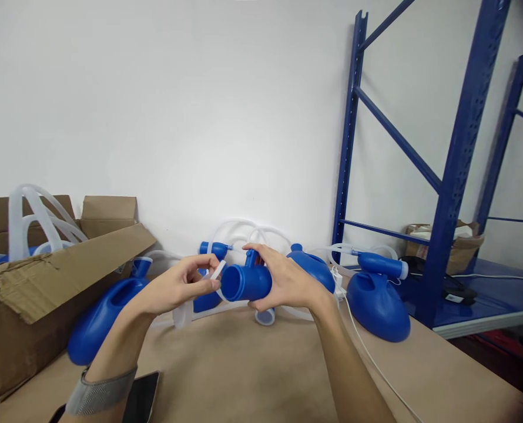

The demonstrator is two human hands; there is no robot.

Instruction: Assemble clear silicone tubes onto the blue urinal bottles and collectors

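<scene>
My right hand (290,279) is wrapped round a blue plastic tube-shaped piece (255,284), its wide round mouth facing left and a short neck sticking up from its side. Close to that mouth, my left hand (186,285) pinches a thin white plastic strip (218,269) between thumb and fingers. A translucent loop hangs near the left fingertips; whether it belongs to the strip I cannot tell. Below the blue piece, a white-rimmed cap (265,317) lies on the table. Behind my hands is a blue bottle (314,269), partly hidden by the right hand.
An open cardboard box (36,329) with translucent hoses (39,214) stands left. Beside it leans a blue bottle (107,317). Another blue bottle (378,305) sits right, near a white cable (367,352) and a blue metal rack (453,158). A phone (142,396) lies near my left forearm.
</scene>
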